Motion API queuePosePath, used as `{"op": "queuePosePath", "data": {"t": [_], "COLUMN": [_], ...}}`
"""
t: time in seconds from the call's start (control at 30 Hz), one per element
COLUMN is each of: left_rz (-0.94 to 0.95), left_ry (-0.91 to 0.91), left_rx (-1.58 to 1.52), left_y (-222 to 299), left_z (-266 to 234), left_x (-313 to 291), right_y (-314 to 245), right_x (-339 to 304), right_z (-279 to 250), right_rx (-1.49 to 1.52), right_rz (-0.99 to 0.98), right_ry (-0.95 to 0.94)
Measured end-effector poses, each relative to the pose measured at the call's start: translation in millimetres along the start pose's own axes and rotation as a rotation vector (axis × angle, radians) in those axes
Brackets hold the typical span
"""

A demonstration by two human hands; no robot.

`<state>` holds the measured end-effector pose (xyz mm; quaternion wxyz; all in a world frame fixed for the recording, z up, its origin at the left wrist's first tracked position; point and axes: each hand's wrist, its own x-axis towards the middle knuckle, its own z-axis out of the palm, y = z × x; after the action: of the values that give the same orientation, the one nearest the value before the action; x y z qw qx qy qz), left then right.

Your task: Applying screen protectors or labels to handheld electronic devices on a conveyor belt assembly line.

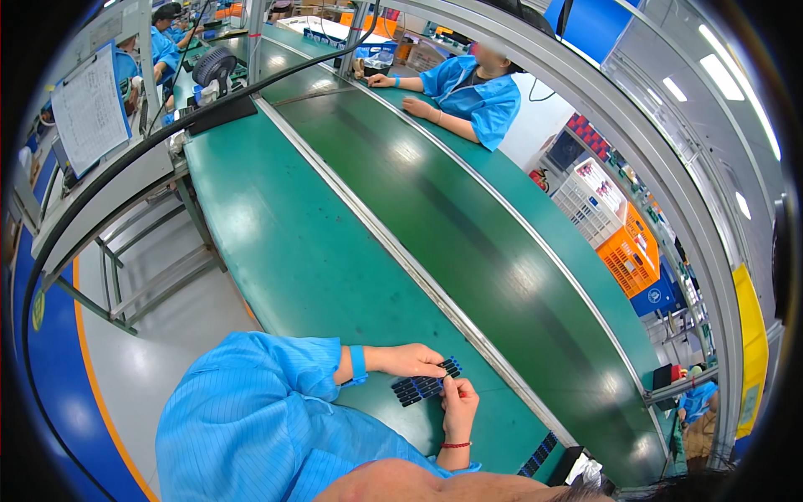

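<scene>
My left hand [416, 361], with a blue band round its wrist, grips the upper part of a black, slatted panel with blue bits [416, 388]. It looks like a sheet of small circuit boards, but the detail is too small to be sure. Closed at the panel's right edge is my right hand [459, 408], a red beaded bracelet on its wrist; thumb and fingers pinch there. The panel is held over the green worktable [335, 276]. Farther right, near the conveyor's edge rail, lies a similar black and blue strip [538, 454].
A dark green conveyor belt [468, 226] runs beyond the metal rail [368, 222]. Across it sits a co-worker in blue [477, 92], forearms on the table. White and orange crates [629, 255] stand at right. A black cable [109, 171] and a clipboard [90, 113] are at left.
</scene>
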<state>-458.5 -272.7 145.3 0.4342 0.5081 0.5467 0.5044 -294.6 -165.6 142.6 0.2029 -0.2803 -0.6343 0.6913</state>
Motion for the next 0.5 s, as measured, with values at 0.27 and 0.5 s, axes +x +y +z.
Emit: {"op": "queuePosePath", "data": {"t": [0.27, 0.5], "left_rz": [0.019, 0.012], "left_ry": [0.012, 0.005], "left_rx": [-0.012, 0.028], "left_y": [2.9, -2.2], "left_z": [0.0, -1.5], "left_x": [-0.6, 1.6], "right_y": [1.0, 4.7], "right_x": [1.0, 2.8], "right_z": [-0.7, -0.3], "right_rx": [-0.016, -0.004], "right_rz": [0.010, -0.030], "right_ry": [0.007, 0.002]}}
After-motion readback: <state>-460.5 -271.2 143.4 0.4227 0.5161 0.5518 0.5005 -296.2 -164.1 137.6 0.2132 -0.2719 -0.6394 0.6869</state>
